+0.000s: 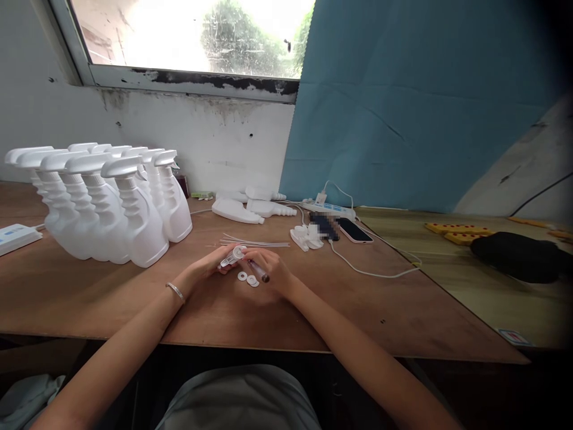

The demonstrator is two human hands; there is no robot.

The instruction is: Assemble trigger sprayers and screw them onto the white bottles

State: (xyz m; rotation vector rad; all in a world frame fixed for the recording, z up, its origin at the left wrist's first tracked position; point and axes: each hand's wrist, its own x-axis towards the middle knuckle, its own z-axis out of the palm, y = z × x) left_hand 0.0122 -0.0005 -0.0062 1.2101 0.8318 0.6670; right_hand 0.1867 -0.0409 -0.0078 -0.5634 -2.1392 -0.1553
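Note:
My left hand (215,261) is closed around a white trigger sprayer head (233,257), its round collar turned toward my right hand. My right hand (274,269) grips a slim pen-like tool (259,272) with a dark rounded end, and its fingertips meet the sprayer head's collar. Just below the hands, several flat white washers (251,280) lie on the brown table (286,322). Thin clear dip tubes (264,243) rest behind the hands. A small pile of white sprayer parts (307,237) sits to the right of them.
Several white spray bottles (143,227) stand grouped at the left. Headless white bottles (237,211) lie near the wall. Two phones (355,230), a power strip (331,209) and a white cable (380,273) occupy the right back. A black item (519,255) lies farther right.

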